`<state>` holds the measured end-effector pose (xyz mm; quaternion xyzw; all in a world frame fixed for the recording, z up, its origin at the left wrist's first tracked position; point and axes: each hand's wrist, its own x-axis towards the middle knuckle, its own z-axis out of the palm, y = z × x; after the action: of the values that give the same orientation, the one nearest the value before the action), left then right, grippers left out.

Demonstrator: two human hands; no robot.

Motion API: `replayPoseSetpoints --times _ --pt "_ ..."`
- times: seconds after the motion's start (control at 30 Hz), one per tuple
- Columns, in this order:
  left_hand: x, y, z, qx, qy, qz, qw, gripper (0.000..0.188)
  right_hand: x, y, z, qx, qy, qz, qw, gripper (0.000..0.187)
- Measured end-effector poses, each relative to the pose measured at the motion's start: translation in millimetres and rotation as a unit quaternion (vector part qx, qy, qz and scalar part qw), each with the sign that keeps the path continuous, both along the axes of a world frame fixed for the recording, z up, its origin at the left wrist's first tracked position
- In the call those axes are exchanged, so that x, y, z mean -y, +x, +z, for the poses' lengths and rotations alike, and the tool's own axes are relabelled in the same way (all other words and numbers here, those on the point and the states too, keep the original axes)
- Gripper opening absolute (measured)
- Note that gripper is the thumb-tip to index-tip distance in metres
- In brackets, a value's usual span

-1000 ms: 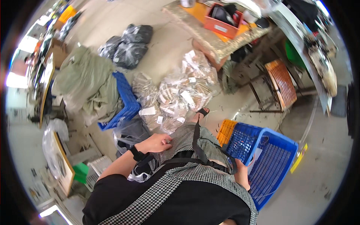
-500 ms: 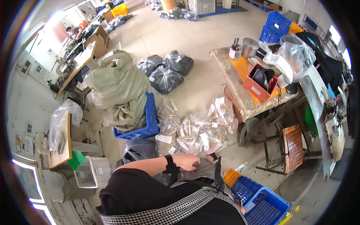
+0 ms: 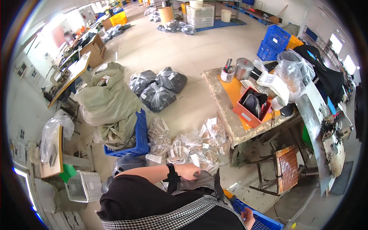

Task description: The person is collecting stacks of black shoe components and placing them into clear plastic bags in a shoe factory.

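Observation:
My left hand (image 3: 188, 171), with a black band on the wrist, lies curled on the grey checked cloth (image 3: 199, 183) over my lap, fingers pinching its edge. Low at the right, my right hand (image 3: 247, 218) grips the rim of a blue plastic crate (image 3: 266, 223) beside me; only part of that hand shows. Just beyond my left hand, a heap of clear plastic bags (image 3: 188, 147) filled with brownish pieces lies on the floor.
A worn worktable (image 3: 229, 115) at the right carries a red tray (image 3: 251, 109), cups and bags. A metal stool (image 3: 285, 166) stands below it. On the left are a blue floor crate (image 3: 140, 134), a green sack (image 3: 109, 101), black bags (image 3: 157, 90) and a white basket (image 3: 82, 186).
The view has swung up and away from my lap: the blue crate slid to the bottom right corner and the worktable came into full view. My left hand stays on the checked cloth.

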<state>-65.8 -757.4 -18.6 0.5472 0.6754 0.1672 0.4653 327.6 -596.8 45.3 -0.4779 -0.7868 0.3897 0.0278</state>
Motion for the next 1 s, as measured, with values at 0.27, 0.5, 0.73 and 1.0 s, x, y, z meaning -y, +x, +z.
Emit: replayPoseSetpoints --times 0.27,0.5,0.73,1.0 --pt "-33 -40 -1 0.004 -0.014 0.004 1.0 0.042 -49 -58 65 -0.07 0.116 -0.095 0.986 0.023" --pt "-60 -59 -8 0.004 0.003 0.055 0.998 0.044 -96 -81 113 -0.15 0.124 -0.163 0.967 0.015" --pt "-39 -50 -33 -0.002 0.08 0.138 0.987 0.045 -160 -124 129 -0.18 0.178 -0.068 0.965 0.017" --pt "-83 -12 -20 -0.014 -0.009 0.253 0.967 0.045 -244 -135 146 -0.175 0.207 0.023 0.962 0.02"
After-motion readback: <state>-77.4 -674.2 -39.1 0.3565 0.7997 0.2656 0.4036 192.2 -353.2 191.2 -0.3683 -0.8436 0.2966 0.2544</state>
